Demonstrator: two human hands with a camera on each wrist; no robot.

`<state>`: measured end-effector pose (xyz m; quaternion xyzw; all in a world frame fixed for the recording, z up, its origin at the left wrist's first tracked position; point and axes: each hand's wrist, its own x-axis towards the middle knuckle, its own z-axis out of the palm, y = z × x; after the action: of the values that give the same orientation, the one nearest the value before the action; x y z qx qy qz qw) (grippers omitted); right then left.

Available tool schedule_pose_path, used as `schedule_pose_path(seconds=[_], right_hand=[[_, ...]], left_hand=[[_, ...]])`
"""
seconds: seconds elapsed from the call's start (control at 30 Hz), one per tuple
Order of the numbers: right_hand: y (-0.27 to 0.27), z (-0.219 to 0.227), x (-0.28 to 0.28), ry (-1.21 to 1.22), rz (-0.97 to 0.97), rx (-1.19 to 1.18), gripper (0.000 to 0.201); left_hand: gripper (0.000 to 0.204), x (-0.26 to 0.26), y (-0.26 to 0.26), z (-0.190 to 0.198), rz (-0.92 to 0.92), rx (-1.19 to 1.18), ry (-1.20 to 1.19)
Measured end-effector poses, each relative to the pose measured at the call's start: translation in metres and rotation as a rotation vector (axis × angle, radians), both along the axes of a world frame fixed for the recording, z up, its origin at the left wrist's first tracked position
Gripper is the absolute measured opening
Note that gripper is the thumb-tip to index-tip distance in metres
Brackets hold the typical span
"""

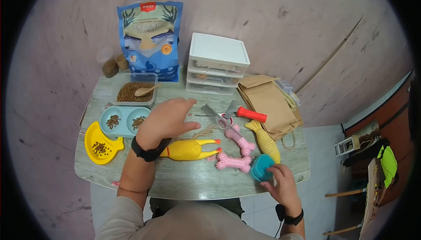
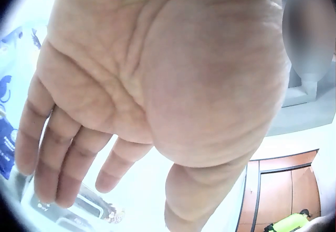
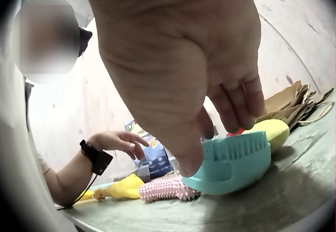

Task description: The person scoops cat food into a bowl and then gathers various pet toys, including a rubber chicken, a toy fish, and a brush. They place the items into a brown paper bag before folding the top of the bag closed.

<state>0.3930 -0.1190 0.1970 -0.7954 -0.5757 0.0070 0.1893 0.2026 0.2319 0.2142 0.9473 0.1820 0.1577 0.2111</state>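
My right hand (image 1: pixel 286 184) is at the front right of the table, thumb and fingers about the edge of a teal bristle brush (image 1: pixel 260 168). In the right wrist view the brush (image 3: pixel 231 166) has its bristles up, with the thumb against its left end and the fingertips behind the bristles. My left hand (image 1: pixel 169 118), fingers extended and palm bare in the left wrist view, is held over the table's middle with nothing in it. Below it lies a yellow rubber chicken (image 1: pixel 186 149). Two pink spiky bone toys (image 1: pixel 233 163) lie left of the brush.
Yellow fish toy (image 1: pixel 265 141), red-handled tool (image 1: pixel 251 114), scissors (image 1: pixel 222 119) and brown paper bags (image 1: pixel 267 104) lie right. White drawers (image 1: pixel 219 48) and a cat food bag (image 1: pixel 151 42) stand behind. Left are a kibble box (image 1: pixel 135 92), blue double bowl (image 1: pixel 124 109) and yellow dish (image 1: pixel 94 135).
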Motion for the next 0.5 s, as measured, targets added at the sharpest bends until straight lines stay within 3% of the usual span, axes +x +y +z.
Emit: schedule_pose_path(seconds=[0.2,0.33,0.4,0.43,0.5], right_hand=[[0.071,0.039,0.006,0.134,0.122,0.141,0.036],[0.187,0.031,0.012,1.267,0.111,0.015,0.033],[0.248,0.007,0.018,1.605,-0.045,0.041,0.029],[0.272,-0.016,0.026,1.595,-0.027,0.043,0.029],[0.319,-0.057,0.045,1.975,-0.219,0.154,0.033]], left_hand=[[0.058,-0.007,0.006,0.005,0.028,0.025,-0.086],[0.06,-0.013,0.0,0.017,0.047,-0.032,0.005],[0.06,-0.018,0.002,0.019,0.071,-0.008,-0.028],[0.06,-0.021,0.004,0.019,0.087,0.007,-0.054],[0.06,-0.025,0.006,0.021,0.121,0.024,-0.063]])
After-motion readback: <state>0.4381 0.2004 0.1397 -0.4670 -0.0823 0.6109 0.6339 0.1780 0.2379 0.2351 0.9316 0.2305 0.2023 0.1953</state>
